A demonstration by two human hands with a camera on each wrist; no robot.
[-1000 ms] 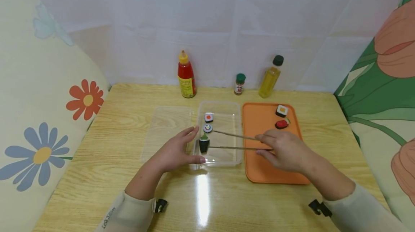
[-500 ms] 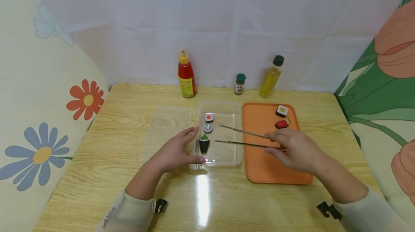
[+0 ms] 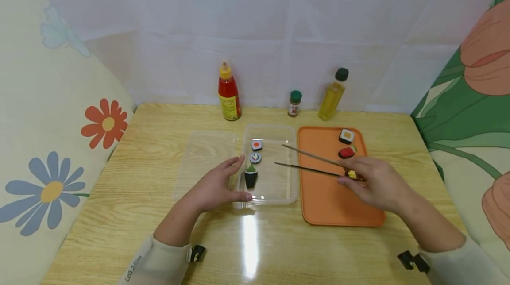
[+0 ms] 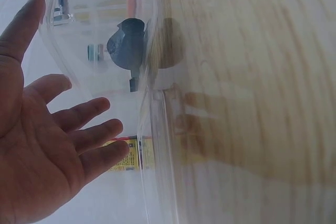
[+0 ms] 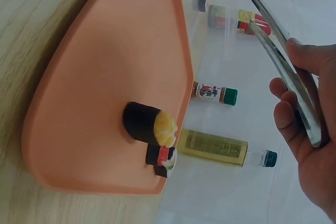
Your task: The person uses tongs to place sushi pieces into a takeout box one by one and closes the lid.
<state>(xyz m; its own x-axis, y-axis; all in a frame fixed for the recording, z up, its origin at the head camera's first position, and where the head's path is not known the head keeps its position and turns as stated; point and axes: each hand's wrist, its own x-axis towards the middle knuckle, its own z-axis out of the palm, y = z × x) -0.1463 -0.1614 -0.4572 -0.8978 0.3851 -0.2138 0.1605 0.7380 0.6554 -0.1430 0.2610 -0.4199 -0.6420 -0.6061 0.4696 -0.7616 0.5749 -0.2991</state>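
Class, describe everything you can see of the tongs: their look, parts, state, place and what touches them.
The tongs are slim and look like shiny, silvery metal: two long arms narrowing toward tips with ridged edges. They are open, tips apart, with nothing pinched between them. The right hand grips them from both sides, near the end opposite the tips. They are held up off the orange tray; in the head view the tips appear over the clear box. Only the hand visibly touches them.

Glossy table point(image 3: 318, 254) (streaked with glare point(image 3: 249, 245)), creased white backdrop point(image 3: 223, 19), probably cloth, flowered side panels point(image 3: 40, 112)
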